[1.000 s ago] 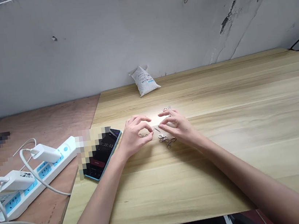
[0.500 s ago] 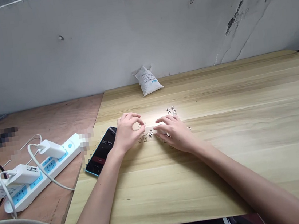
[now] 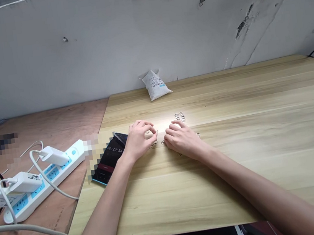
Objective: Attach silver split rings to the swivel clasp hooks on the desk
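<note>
My left hand [image 3: 142,139] is closed in a pinch beside the phone, thumb and index finger meeting in a loop. A small shiny metal ring [image 3: 157,131] shows at those fingertips, mostly hidden. Just below them, several metal rings [image 3: 153,145] lie on the table. Facing it, my right hand [image 3: 181,137] has its fingers curled, and a small metal clasp [image 3: 162,142] pokes out at the thumb and fingertips. More metal clasps [image 3: 182,116] lie beyond the right knuckles. One ring [image 3: 198,134] sits beside that hand, partly covered.
A phone [image 3: 105,166] showing a timer lies left of my left wrist, partly blurred out. Further left, a white power strip [image 3: 49,179] with chargers and cables rests on a reddish board. A white plastic packet [image 3: 156,86] stands against the wall at the back.
My left hand has moved slightly right. My right hand's fingers have curled in, closing on the clasp that lay between the hands.
</note>
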Demonstrator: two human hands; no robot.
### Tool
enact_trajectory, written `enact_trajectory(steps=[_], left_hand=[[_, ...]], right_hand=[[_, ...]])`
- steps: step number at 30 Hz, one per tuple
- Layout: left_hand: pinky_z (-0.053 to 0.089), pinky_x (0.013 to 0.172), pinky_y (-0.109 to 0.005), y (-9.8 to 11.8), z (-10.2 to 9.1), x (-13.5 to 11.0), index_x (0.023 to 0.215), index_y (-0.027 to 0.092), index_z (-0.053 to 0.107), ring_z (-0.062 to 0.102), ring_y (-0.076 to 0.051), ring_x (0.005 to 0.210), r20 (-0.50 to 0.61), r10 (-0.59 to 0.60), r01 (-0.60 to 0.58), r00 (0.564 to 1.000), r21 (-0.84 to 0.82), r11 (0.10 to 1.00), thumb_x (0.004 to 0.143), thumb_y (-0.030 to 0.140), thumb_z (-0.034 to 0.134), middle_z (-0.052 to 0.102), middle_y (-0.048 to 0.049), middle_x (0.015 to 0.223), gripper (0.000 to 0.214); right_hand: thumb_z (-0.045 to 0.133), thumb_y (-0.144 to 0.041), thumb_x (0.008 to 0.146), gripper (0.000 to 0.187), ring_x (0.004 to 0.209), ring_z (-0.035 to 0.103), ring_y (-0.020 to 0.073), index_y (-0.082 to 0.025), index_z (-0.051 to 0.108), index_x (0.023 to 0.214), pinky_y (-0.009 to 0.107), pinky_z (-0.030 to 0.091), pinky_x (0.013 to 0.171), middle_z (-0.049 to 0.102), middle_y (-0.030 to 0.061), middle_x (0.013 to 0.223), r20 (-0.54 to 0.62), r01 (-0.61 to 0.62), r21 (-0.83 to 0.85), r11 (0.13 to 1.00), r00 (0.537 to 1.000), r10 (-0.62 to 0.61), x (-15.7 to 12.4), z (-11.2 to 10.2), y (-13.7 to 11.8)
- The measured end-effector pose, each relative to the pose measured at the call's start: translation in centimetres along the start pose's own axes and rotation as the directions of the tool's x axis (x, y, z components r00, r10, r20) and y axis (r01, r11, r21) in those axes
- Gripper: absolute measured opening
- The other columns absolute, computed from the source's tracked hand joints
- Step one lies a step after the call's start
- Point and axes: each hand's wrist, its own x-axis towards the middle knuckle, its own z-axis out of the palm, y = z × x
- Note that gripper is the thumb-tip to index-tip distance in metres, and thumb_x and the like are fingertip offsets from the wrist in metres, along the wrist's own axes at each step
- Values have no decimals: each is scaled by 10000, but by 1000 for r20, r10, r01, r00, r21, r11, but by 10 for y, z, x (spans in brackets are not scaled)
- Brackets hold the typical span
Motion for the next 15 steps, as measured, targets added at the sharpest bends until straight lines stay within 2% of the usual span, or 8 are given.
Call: enact_trajectory(steps=[5, 9, 12, 15], left_hand=[[360, 972, -416, 2, 4, -1, 761, 237, 667, 551, -229, 1078, 69, 51, -51, 996, -12, 999, 818, 210, 646, 689, -3, 1083, 67], [356, 993, -427, 3, 6, -2, 777, 237, 670, 548, -229, 1095, 92, 81, -80, 992, -8, 997, 828, 215, 644, 684, -4, 1095, 61], [361, 996, -434, 2, 6, -2, 779, 236, 671, 548, -235, 1094, 101, 74, -74, 992, -2, 997, 827, 218, 644, 685, -10, 1093, 58], [361, 1000, -438, 1, 7, -2, 786, 234, 671, 551, -236, 1091, 115, 77, -77, 990, 1, 997, 822, 216, 644, 685, -15, 1086, 49]], right_hand=[[434, -195, 981, 316, 790, 543, 183, -163, 659, 761, 347, 335, 942, 648, 50, 777, 4, -55, 35, 998, 998, 55, -1, 4, 5], [434, -265, 1003, 331, 831, 550, 179, -171, 677, 799, 353, 331, 958, 649, 53, 830, 19, -65, 138, 988, 998, 63, -7, -1, 7], [519, -368, 967, 306, 853, 552, 183, -192, 705, 798, 366, 323, 986, 653, 42, 843, 49, -90, 207, 974, 995, 82, -10, -8, 4], [553, -303, 940, 287, 855, 546, 197, -200, 709, 723, 384, 316, 998, 659, 47, 815, 86, -79, 158, 984, 994, 66, -8, -13, 0]])
